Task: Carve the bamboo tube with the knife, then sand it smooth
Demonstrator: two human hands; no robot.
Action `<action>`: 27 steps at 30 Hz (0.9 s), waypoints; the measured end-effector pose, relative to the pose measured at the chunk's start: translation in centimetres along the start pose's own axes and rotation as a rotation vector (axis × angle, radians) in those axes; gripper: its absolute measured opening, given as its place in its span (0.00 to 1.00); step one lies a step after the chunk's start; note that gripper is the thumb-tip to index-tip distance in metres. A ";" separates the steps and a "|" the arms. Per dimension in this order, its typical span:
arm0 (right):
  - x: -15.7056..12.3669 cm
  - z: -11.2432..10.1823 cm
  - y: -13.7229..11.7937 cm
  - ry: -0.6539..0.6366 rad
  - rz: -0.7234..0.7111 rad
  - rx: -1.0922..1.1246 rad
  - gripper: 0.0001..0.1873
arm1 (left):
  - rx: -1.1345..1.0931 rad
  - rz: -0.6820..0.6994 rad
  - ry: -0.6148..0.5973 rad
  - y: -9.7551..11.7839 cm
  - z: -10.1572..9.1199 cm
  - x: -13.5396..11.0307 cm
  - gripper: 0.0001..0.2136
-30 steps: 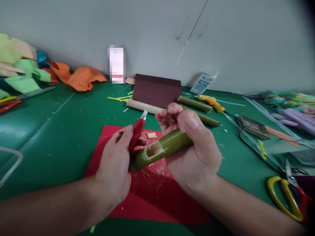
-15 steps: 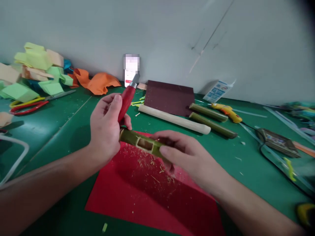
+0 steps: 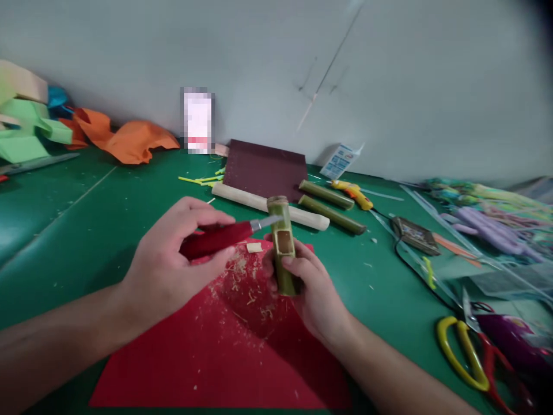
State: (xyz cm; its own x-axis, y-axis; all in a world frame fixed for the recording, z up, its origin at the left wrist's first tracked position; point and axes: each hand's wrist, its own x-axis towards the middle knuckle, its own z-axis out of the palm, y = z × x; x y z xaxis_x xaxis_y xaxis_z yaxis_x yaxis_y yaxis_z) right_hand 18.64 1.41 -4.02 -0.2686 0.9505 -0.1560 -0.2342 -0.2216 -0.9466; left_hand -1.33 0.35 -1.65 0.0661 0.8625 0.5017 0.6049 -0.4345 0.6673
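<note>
My left hand (image 3: 162, 271) is closed around the red handle of a craft knife (image 3: 216, 240), its metal blade pointing right. The blade tip overlaps the upper part of a green bamboo tube (image 3: 283, 282); whether they touch I cannot tell. My right hand (image 3: 317, 282) grips the lower part of that tube, which stands nearly upright with a rectangular opening cut in its side. Below both hands lies a red sheet (image 3: 207, 357) strewn with bamboo shavings. A small pale chip (image 3: 254, 247) lies near its far edge.
Behind the hands are a pale stick (image 3: 242, 197), two green bamboo pieces (image 3: 332, 214) and a dark brown sheet (image 3: 268, 170). A yellow glue gun (image 3: 354, 193) lies farther right. Scissors (image 3: 464, 351) rest at lower right. A lit phone (image 3: 197, 118) leans on the wall near orange paper (image 3: 129, 141).
The bamboo tube has turned from lying sideways to upright, and my left hand has let go of it. The knife has swung from pointing up to pointing right. The view has shifted right.
</note>
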 end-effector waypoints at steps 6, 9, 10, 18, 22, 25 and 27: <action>0.0 -0.9 0.8 0.088 -0.070 -0.037 0.19 | 0.098 0.126 -0.225 -0.6 1.6 -1.1 0.10; 0.0 -1.0 1.0 0.075 -0.101 -0.056 0.19 | 0.159 0.119 -0.270 -0.7 2.0 -1.4 0.10; 0.1 -1.0 1.0 0.077 -0.119 -0.072 0.18 | 0.181 0.125 -0.286 -0.7 2.1 -1.5 0.11; -0.1 -0.6 1.2 0.128 -0.304 -0.189 0.17 | 0.154 0.153 -0.360 0.0 2.2 -1.8 0.13; -0.2 0.1 0.8 0.116 -0.334 -0.189 0.21 | 0.108 0.096 -0.347 0.4 2.4 -2.0 0.15; 0.0 0.4 0.8 0.118 -0.322 -0.160 0.24 | 0.098 0.034 -0.365 0.6 2.6 -2.1 0.17; 0.1 0.4 0.8 0.136 -0.303 -0.156 0.25 | 0.096 -0.006 -0.355 0.6 2.8 -2.2 0.17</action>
State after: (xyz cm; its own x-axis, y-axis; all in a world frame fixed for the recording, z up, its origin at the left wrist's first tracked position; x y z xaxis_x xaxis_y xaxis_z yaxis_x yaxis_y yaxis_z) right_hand 18.02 1.27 -4.72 -0.0798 0.9905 0.1123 -0.1358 0.1008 -0.9856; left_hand 1.10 -1.09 -3.94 0.3233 0.9086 0.2645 0.6765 -0.4174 0.6067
